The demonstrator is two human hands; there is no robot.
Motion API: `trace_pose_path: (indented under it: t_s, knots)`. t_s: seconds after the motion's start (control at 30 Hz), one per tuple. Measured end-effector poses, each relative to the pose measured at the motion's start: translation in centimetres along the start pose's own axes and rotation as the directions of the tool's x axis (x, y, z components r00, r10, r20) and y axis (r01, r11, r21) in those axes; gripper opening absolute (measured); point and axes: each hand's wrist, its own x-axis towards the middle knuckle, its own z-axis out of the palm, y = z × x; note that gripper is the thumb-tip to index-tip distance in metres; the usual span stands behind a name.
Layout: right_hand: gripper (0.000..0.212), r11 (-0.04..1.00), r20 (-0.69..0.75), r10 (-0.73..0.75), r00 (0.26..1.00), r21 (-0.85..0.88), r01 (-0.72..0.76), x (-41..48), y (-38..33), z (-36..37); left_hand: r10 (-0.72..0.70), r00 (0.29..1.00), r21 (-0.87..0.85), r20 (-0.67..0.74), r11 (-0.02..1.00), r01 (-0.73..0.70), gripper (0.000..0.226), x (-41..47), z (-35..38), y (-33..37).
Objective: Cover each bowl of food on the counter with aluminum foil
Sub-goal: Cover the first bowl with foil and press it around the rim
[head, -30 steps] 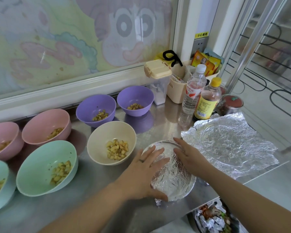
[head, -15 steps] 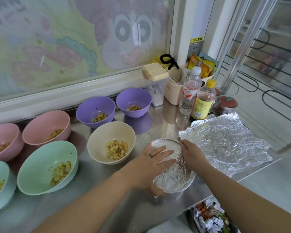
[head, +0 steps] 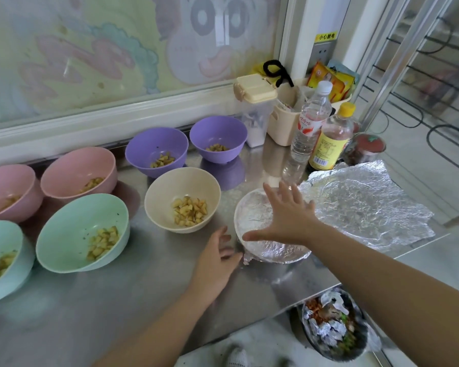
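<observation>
My right hand (head: 289, 218) is spread over the foiled bowl (head: 252, 215), fingers splayed, gripping nothing. My left hand (head: 217, 258) lies relaxed on the counter (head: 143, 287) at the bowl's 8 o'clock, fingertips just beside its crimped edge. Spare foil (head: 363, 205) lies at its 3 o'clock, the cream bowl (head: 167, 197) at 10.

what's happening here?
A person is covering bowls of food with foil. One wrapped bowl sits near the counter's edge. The right hand is spread open over it, and the left hand lies open by its left side. A loose foil sheet lies to its right. The cream bowl, purple bowls, pink bowls and green bowls are uncovered.
</observation>
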Motion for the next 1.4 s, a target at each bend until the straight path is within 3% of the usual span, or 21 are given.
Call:
trace_pose_path:
  t_s: [0.07, 0.17, 0.33, 0.6, 0.77, 0.97, 1.13, 1.3, 1.4]
  knots:
    - [0.153, 0.998, 0.055, 0.017, 0.998, -0.055, -0.014, 0.4, -0.4, 0.0, -0.133, 0.990, -0.117, 0.052, 0.983, 0.139, 0.042, 0.2, 0.4, 0.2]
    - [0.157, 0.996, 0.108, 0.046, 0.993, -0.081, -0.037, 0.9, -0.6, 0.0, -0.214, 0.970, -0.172, 0.119, 0.957, 0.232, 0.020, -0.1, 1.2, 1.2]
    - [0.157, 0.992, 0.136, 0.060, 0.989, -0.116, -0.044, 1.1, -0.9, 0.2, -0.294, 0.952, -0.179, 0.086, 0.935, 0.305, 0.008, 0.6, 2.3, 1.5]
    - [0.156, 0.991, 0.133, 0.052, 0.990, -0.131, -0.035, 0.9, -0.8, 0.2, -0.431, 0.902, -0.276, 0.013, 0.866, 0.417, 0.018, 0.5, 2.8, 2.0]
    - [0.155, 0.990, 0.123, 0.049, 0.991, -0.134, -0.033, 0.8, -0.8, 0.2, -0.521, 0.845, -0.425, 0.118, 0.743, 0.517, 0.002, 0.1, 2.8, 2.7]
    - [0.155, 0.991, 0.125, 0.052, 0.991, -0.130, -0.035, 0.8, -0.9, 0.2, -0.581, 0.766, -0.648, 0.275, 0.476, 0.594, 0.024, -0.5, 2.4, 5.0]
    - [0.154, 0.991, 0.115, 0.052, 0.992, -0.128, -0.037, 0.8, -0.8, 0.2, -0.535, 0.741, -0.747, 0.407, 0.272, 0.607, 0.050, -0.5, 1.7, 8.3]
    - [0.153, 0.991, 0.105, 0.051, 0.993, -0.126, -0.038, 0.6, -0.8, 0.2, -0.485, 0.724, -0.640, 0.491, 0.363, 0.677, 0.070, 0.3, 0.8, 8.8]
    - [0.154, 0.992, 0.110, 0.046, 0.993, -0.123, -0.032, 0.6, -0.8, 0.2, -0.448, 0.714, -0.616, 0.539, 0.369, 0.696, 0.079, 0.6, 0.5, 9.2]
